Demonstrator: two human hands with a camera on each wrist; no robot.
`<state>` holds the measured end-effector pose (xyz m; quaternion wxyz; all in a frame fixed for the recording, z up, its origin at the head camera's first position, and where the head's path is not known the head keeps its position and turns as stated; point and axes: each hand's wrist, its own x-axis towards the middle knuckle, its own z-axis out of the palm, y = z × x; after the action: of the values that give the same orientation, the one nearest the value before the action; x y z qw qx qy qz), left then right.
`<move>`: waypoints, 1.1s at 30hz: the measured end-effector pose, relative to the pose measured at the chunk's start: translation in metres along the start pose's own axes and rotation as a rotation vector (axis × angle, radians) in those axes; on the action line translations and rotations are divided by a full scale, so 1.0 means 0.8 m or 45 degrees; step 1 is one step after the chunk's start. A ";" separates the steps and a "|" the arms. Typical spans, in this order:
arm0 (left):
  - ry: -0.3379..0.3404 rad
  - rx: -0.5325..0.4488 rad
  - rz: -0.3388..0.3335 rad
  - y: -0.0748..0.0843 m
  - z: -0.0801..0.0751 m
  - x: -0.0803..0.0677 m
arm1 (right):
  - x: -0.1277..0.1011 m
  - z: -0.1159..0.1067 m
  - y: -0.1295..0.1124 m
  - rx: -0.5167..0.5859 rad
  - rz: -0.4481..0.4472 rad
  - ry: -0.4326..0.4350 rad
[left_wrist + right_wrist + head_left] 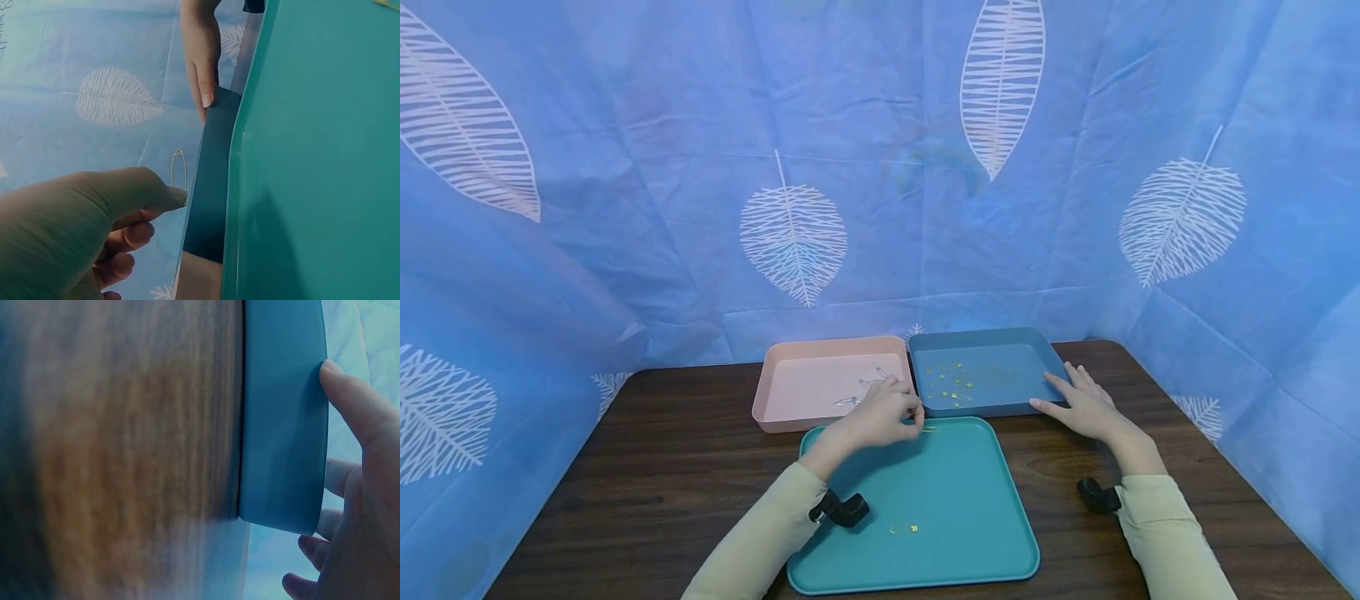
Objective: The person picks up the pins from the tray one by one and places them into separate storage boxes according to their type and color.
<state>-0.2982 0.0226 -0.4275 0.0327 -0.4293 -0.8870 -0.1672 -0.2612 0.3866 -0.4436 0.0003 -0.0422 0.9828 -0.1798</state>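
We take the teal tray [977, 533] nearest the person as our landmark on the dark wooden table [647, 467]; beyond its far left corner sits a pink tray [790, 392], beyond its far right corner a blue tray [1000, 396], the two touching side by side; behind all hangs a blue cloth backdrop [880, 167] printed with white leaves; we read no brand, label or writing on trays or cloth. The left hand [883, 412] hovers over the teal tray's far edge, where pink and blue trays meet; its fingers are curled, thumb and forefinger pinched together, and the left wrist view shows a gold safety pin [178, 169] standing up from that pinch, closed as far as we can tell; in the head view the pin is hidden by the fingers. The right hand [1082, 404] lies flat on the table off the teal tray's far right corner, fingers straight and spread, thumb and fingertips [340, 387] touching the blue tray's near right rim; it grips nothing. On the teal tray lie two gold safety pins: one [904, 528] near its middle, one [929, 429] at the far edge just beside the left hand. The blue tray holds a scatter of gold pins [951, 383]; the pink tray holds a few silver pins [861, 390], near its right wall. Both sleeves are pale yellow-green; a black camera mount [842, 508] sits at each wrist.
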 end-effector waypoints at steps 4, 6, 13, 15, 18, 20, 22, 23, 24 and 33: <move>0.013 -0.010 -0.007 0.001 0.001 0.011 | 0.001 0.001 -0.001 -0.014 0.007 0.002; 0.019 0.003 -0.012 -0.001 0.002 0.018 | 0.002 0.001 -0.001 -0.022 0.009 0.004; 0.050 0.025 0.001 -0.001 0.005 0.039 | 0.003 0.000 -0.001 -0.025 0.012 0.005; 0.058 0.037 0.006 0.000 0.006 0.045 | 0.002 -0.001 -0.001 -0.021 0.012 0.001; 0.079 0.052 0.012 0.002 0.007 0.056 | 0.002 -0.002 -0.001 -0.010 0.010 -0.003; 0.092 0.057 0.010 0.003 0.008 0.062 | 0.001 -0.002 0.000 -0.008 0.008 -0.005; 0.099 0.049 -0.001 0.005 0.008 0.068 | 0.001 -0.001 0.000 -0.006 0.008 -0.005; 0.100 0.042 -0.012 0.006 0.008 0.071 | 0.001 -0.001 0.001 -0.005 0.007 -0.005; 0.100 0.034 -0.027 0.007 0.009 0.073 | 0.001 -0.001 0.001 -0.009 0.008 -0.004; 0.110 0.043 -0.138 0.014 0.018 0.099 | 0.000 -0.001 -0.002 -0.016 0.014 -0.001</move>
<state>-0.3379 0.0930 -0.4223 0.0693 -0.3725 -0.9093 -0.1720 -0.2611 0.3854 -0.4420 0.0013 -0.0368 0.9841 -0.1737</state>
